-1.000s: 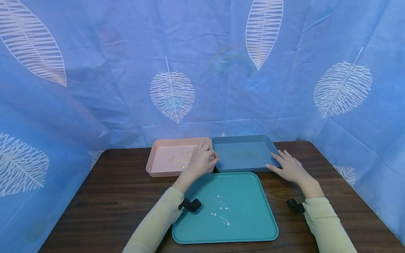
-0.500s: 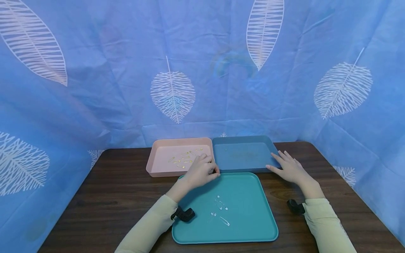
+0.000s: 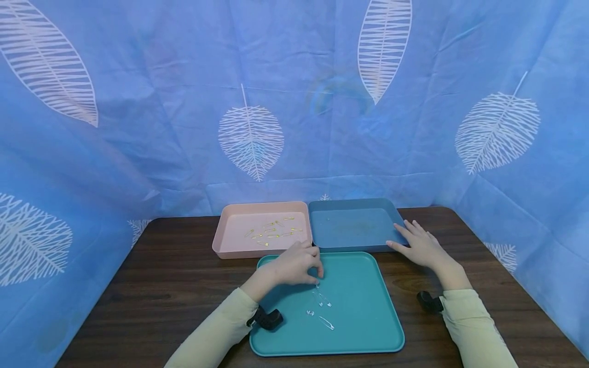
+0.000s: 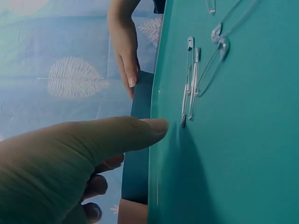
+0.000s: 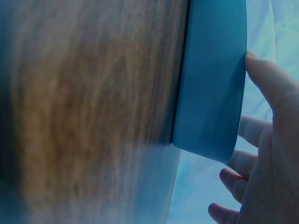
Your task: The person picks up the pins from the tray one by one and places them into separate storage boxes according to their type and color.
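Note:
My left hand (image 3: 296,263) hovers over the back of the teal tray (image 3: 363,312), thumb stretched out and fingers loosely bent, holding nothing. Close by its thumb tip lie several silver safety pins (image 4: 189,84), all on that tray; another open-looking silver safety pin (image 3: 326,322) is nearer the tray's front. My right hand (image 3: 421,245) rests with spread fingers at the near right corner of the blue tray (image 3: 354,230). In the right wrist view, its thumb touches the blue tray's rim (image 5: 245,70). Several gold safety pins (image 3: 273,230) are scattered in the pink tray (image 3: 232,230).
The pink and blue trays stand side by side behind the teal one. A tiny speck, too small to identify, shows in the blue tray. Dark wooden table (image 3: 152,296) surrounds the trays, and a blue leaf-patterned cloth (image 3: 184,128) hangs behind.
My left hand has drawn back from over the pink tray to the silver safety pins on the teal tray, uncovering more gold safety pins. The right hand stays put.

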Motion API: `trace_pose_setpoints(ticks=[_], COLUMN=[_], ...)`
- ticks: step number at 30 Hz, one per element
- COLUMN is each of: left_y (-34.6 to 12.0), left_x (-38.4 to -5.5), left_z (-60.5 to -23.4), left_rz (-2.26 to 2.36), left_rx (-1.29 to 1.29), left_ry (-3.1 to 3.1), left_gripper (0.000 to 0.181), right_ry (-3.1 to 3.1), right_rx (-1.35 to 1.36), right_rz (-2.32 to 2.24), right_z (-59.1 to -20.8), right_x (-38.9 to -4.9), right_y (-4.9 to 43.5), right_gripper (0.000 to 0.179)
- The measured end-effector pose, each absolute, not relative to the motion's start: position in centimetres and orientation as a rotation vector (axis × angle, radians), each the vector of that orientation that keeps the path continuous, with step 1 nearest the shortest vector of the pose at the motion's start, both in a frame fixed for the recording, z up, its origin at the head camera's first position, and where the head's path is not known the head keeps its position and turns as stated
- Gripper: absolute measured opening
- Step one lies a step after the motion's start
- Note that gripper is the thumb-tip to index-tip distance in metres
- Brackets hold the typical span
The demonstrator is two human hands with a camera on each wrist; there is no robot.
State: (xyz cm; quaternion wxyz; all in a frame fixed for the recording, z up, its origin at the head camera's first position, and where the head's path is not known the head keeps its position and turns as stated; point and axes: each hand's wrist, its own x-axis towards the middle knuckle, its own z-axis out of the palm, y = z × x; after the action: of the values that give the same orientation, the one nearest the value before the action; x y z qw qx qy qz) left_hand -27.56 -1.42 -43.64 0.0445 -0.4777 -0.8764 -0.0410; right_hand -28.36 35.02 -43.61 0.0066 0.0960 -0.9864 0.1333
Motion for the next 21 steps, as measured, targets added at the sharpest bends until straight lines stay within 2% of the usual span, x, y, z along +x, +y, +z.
trace_pose_setpoints(ticks=[12,21], left_y=[-1.49,-1.18], left_x=[-27.36,-27.01], left_z=[-43.85,-43.82], left_rz=[-0.105,-0.060], left_rx=[-1.557,-1.517], left_ry=[-2.717,-2.746], left_gripper=[0.007,0.008], right_ry=[-3.083,-3.081], right_rx=[0.305,0.308], right_rz=[0.440,0.430], right_z=[-43.61,-43.68], right_x=[-28.54,-28.44], right_y=[34.98,35.13], right_gripper=[0.081,0.081])
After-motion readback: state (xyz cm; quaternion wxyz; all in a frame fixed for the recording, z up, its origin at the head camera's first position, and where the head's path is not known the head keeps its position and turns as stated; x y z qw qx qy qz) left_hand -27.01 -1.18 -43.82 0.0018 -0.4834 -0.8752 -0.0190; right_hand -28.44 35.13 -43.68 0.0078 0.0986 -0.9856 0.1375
